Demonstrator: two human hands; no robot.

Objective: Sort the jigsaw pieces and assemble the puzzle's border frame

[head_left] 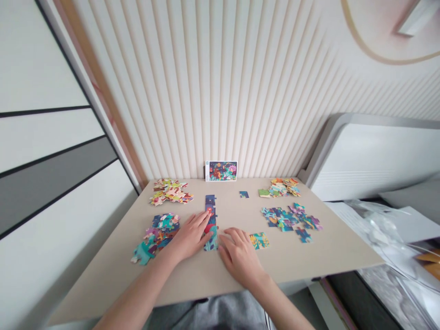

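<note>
A narrow column of joined jigsaw pieces (211, 236) stands in the middle of the table, dark blue at its far end and teal at its near end. My left hand (190, 236) lies flat with fingers stretched out, the fingertips touching the column's left side. Just right of the column's near end, my right hand (240, 254) rests on the table, its fingers apart and slightly bent. I see nothing held in it, though the space under its palm is hidden. A yellow-and-teal jigsaw section (259, 240) lies beside the right hand.
Loose jigsaw pieces lie in piles at the back left (172, 191), front left (151, 243), back right (282, 188) and right (288, 217). A single blue piece (244, 194) lies apart. A picture card (222, 171) leans on the ribbed wall (220, 91). The table (309, 256) ends near my lap.
</note>
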